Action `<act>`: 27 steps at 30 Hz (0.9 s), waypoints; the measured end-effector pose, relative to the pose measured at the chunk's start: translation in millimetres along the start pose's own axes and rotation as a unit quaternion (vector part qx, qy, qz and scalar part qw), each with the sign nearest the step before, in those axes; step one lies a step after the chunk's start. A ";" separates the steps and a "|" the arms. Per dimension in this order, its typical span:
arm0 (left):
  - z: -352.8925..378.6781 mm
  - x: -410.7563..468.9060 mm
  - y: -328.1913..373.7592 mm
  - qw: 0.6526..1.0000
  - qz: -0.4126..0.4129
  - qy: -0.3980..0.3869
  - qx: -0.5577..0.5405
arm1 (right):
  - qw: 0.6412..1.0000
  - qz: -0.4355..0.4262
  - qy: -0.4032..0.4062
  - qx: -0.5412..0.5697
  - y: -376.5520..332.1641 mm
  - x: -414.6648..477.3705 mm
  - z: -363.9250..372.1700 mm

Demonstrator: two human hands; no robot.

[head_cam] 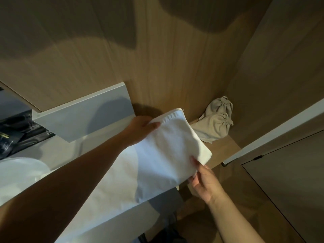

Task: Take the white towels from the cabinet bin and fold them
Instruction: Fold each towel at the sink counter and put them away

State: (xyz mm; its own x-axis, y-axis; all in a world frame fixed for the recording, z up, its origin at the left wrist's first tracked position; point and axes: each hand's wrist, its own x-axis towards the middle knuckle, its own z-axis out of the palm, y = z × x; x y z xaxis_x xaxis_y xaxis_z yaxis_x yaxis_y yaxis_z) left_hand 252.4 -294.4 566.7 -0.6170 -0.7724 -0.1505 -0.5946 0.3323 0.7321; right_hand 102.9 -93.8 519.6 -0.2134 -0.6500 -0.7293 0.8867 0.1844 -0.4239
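A white towel [168,149] is stretched flat in front of me, over the edge of a wooden shelf [226,149]. My left hand [140,128] pinches its far left corner, thumb on top. My right hand [203,179] grips the near right edge, fingers under the cloth and thumb above. The towel's lower left part hangs down past my left forearm and lies in shade. No bin is in view.
Two beige drawstring cloth bags [216,121] lie in the shelf's back right corner. A grey open panel [84,113] juts out at the left, with dark packets [15,132] behind it. A white round object [19,174] sits low left. A cabinet door [289,181] stands at right.
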 end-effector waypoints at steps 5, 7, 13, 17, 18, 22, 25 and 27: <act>-9.0 -11.6 -0.4 0.979 0.076 0.101 0.161 | 0.996 -0.088 0.031 0.011 3.3 -1.6 25.0; -15.4 -16.1 2.9 0.974 0.094 0.127 0.162 | 0.996 -0.085 0.005 0.007 5.4 -5.7 30.6; -48.7 -42.9 20.6 0.966 0.120 0.191 0.123 | 0.974 -0.178 -0.040 -0.132 21.4 -29.8 42.8; -81.2 -67.2 37.0 0.946 0.129 0.257 0.152 | 0.922 -0.337 -0.016 -0.191 21.3 -66.8 78.7; -92.4 -75.3 43.5 0.936 0.141 0.285 0.152 | 0.907 -0.371 -0.014 -0.202 20.9 -79.3 89.1; -141.3 -104.6 74.4 0.920 0.175 0.339 0.087 | 0.844 -0.489 -0.032 -0.219 11.5 -135.0 130.3; -173.1 -126.9 102.1 0.909 0.207 0.359 0.036 | 0.779 -0.574 -0.032 -0.250 -4.2 -177.9 157.8; -190.4 -142.5 121.1 0.902 0.228 0.367 0.010 | 0.737 -0.620 -0.025 -0.268 -16.3 -205.2 172.4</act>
State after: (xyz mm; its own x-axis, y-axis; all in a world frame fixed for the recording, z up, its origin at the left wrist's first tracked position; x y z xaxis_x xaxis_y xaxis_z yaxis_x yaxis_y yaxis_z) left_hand 366.5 -247.2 803.3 -0.2968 -0.7001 0.6494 -0.3791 0.7106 0.5928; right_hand 203.0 -90.5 768.7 -0.6967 -0.5877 0.4115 -0.2694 -0.3173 -0.9093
